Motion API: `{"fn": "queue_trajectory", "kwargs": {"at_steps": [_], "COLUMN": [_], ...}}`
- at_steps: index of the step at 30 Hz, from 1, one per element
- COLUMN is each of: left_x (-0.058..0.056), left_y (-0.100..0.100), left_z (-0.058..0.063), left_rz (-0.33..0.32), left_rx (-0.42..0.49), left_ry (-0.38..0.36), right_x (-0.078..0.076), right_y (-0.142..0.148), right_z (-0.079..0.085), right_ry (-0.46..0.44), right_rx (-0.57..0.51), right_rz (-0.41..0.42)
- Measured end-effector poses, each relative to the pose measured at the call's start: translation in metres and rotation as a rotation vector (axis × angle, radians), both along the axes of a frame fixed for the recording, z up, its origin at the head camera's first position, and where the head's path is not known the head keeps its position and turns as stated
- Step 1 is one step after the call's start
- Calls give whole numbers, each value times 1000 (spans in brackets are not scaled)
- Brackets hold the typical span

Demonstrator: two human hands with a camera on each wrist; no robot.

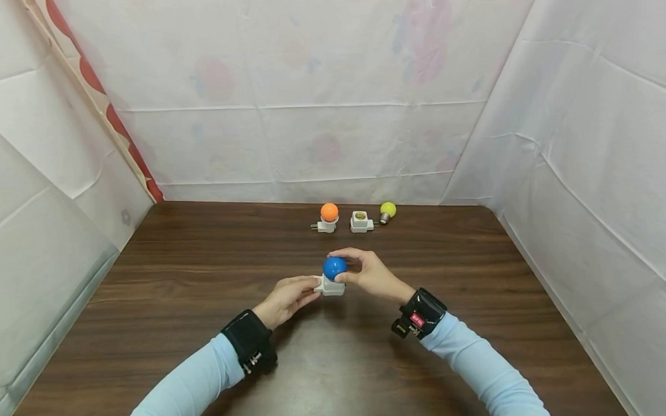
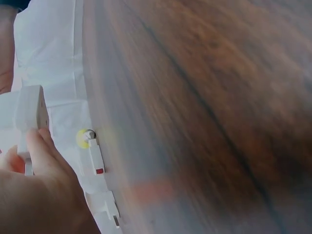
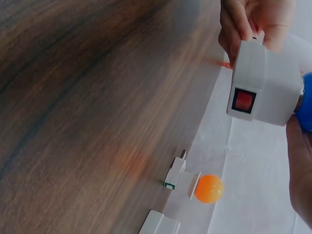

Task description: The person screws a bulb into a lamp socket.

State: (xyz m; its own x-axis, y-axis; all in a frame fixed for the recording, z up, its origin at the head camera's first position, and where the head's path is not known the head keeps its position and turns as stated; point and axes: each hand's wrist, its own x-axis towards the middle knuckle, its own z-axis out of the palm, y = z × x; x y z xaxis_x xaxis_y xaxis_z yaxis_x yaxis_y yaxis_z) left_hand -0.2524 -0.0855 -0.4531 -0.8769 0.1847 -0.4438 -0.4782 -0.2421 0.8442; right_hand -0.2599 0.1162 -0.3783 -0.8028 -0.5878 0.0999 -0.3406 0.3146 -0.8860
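Note:
A white plug-in lamp socket (image 3: 270,83) with a red switch is held up over the table, gripped at its plug end by my left hand (image 1: 290,298). In the left wrist view, thumb and fingers pinch the socket (image 2: 31,109) from below. My right hand (image 1: 374,276) pinches a blue light bulb (image 1: 334,267) between thumb and fingers at the socket's top. The right wrist view shows a bit of metal base between the blue bulb (image 3: 306,105) and the socket.
Toward the back of the brown table (image 1: 212,257) stands a white socket with an orange bulb (image 1: 329,212) in it. Beside it is a bare-topped white socket (image 1: 361,221), and a yellow-green bulb (image 1: 388,210) lies to its right. White sheets (image 1: 330,133) hang behind and at both sides.

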Motion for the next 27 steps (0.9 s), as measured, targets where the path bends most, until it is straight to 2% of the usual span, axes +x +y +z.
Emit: {"fn": "queue_trajectory", "kwargs": {"at_steps": [5,9,12,16,21,24,27], "left_x": [1,1,0,0,0,0,1], "left_y": [1,1,0,0,1,2,3], "left_z": [0,-1,-2,-2,-1,0,1], "left_rz": [41,28,-6,-34,-54,-63,-72], "left_rx": [-12,-9,-11,-36,-65,-59,-49], "left_ry": [6,-8,-18,-20,-13,-24,-20], "right_x": [-2,-10,-16,-22,-26,-27,-26], "right_y": [-1,2,6,14,18,16,16], "right_z": [-11,-25,-30,-30,-27,-25,-23], "right_ry": [1,-4,20,47,10,-8,-7], "right_rx": [-13,-3,-5,-21,-14,8,32], "right_rz": [-36,-32,16,119,228,245,220]}}
